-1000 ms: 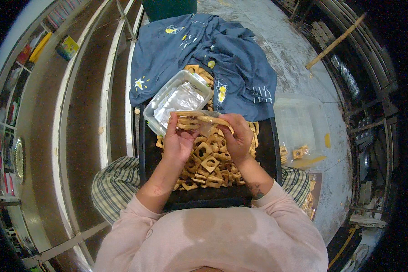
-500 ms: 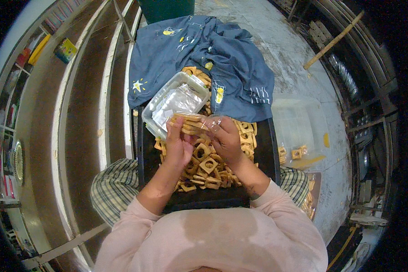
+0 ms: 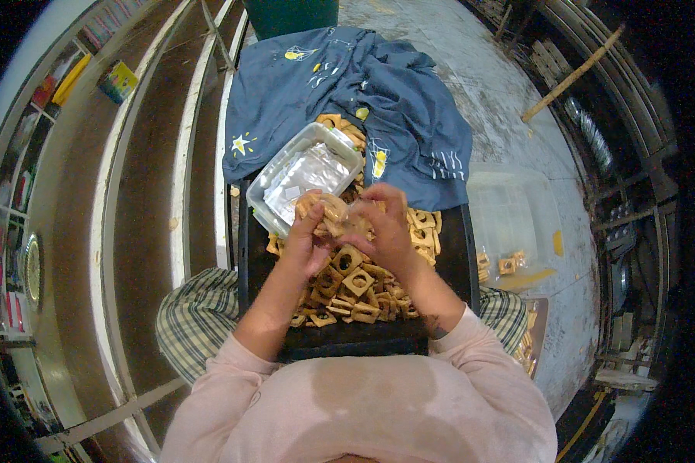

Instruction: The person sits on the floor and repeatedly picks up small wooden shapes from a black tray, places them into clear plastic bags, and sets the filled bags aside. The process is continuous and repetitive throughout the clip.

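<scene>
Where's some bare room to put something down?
Try the gray floor between the blue cloth and the wooden stick, or the black tray's bare strip between the snack pile and its right wall. The tray's middle is crowded: heaped snacks, a clear tub, left hand and right hand above.

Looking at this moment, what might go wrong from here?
1. The left hand grips the bag of thin, square biscuits with holes; squeezing hard might crack some.
2. The right hand is blurred at the bag's other end; a slip could spill biscuits onto the loose pile below.
3. The tub of clear packets sits just beyond the left hand, so a bump might shift it.
</scene>
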`<state>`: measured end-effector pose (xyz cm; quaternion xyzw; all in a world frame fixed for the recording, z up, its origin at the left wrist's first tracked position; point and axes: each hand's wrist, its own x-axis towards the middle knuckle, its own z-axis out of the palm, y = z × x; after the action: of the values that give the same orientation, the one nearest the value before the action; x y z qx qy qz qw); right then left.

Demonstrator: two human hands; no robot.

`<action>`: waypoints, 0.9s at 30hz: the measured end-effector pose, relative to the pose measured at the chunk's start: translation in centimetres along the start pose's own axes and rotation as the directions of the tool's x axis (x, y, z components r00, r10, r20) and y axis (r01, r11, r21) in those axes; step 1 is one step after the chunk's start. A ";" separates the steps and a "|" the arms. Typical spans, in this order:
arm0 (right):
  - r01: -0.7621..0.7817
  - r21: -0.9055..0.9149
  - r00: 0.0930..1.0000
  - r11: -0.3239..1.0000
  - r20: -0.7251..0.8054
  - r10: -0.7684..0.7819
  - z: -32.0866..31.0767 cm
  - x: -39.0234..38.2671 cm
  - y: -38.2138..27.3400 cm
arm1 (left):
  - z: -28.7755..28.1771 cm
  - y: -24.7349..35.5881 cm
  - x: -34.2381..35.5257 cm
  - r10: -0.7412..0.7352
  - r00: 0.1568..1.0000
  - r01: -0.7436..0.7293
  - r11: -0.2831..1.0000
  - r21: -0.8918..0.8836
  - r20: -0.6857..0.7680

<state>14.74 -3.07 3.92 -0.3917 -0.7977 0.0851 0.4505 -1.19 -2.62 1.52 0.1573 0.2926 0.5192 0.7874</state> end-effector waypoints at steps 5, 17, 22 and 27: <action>0.003 0.194 0.898 0.981 0.430 -0.087 0.1 1.5 1.3 | -1.8 0.9 0.2 -0.280 0.949 0.237 0.937 0.255 0.146; -0.084 0.257 0.810 0.963 0.581 -0.085 3.7 4.0 2.5 | -5.2 2.5 1.0 -0.237 0.949 0.210 0.967 0.146 0.207; -0.119 0.385 0.817 0.915 0.562 -0.130 6.8 5.4 3.8 | -5.5 3.2 2.0 -0.127 0.992 0.127 0.991 -0.034 0.015; -0.503 0.449 0.774 0.738 0.614 0.154 10.5 7.8 7.1 | -5.8 5.9 1.9 0.300 0.922 -0.329 0.940 -0.090 -0.244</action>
<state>8.10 9.51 -0.54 -0.3317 -0.7368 0.5168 0.2829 -8.52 1.25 -0.32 0.0908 0.3169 0.6714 0.6637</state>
